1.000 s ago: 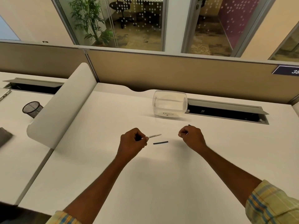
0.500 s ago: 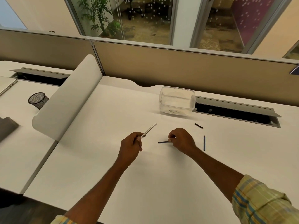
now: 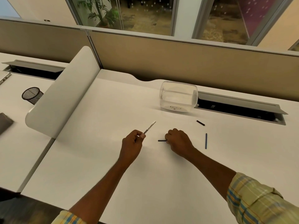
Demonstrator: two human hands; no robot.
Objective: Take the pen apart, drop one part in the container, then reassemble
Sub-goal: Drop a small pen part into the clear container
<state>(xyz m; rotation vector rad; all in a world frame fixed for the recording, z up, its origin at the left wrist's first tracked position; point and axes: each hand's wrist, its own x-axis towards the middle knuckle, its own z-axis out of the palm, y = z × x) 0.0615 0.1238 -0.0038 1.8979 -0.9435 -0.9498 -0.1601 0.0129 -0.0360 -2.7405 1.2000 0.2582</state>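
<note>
The pen is already in pieces, so the step in hand looks like picking one part for the container (image 3: 178, 97) — or gathering parts to rebuild; which of the two cannot be told from this view. The left hand (image 3: 131, 143) is closed around the lower end of the barrel (image 3: 149, 127), a white tube with dark print that slants up and away toward the far edge of the tabletop (image 3: 97, 159). The right hand (image 3: 178, 140) rests knuckles-up near the middle of the tabletop, its fingertips pinching one end of a short dark piece (image 3: 161, 140) that lies flat and points toward the left hand. Whether that piece has left the surface is unclear.

Two more parts lie loose toward the right edge: a thin dark rod (image 3: 206, 140), probably the refill, and a short dark stub (image 3: 200, 123) nearer the container. The container is clear plastic with handwritten lettering on its near wall, stands by the far edge, and appears empty.

The next move likely calls for a firm pinch on the small piece, a lift, and a carry over the container's rim — it is slim and light, so it could slip or roll.
</note>
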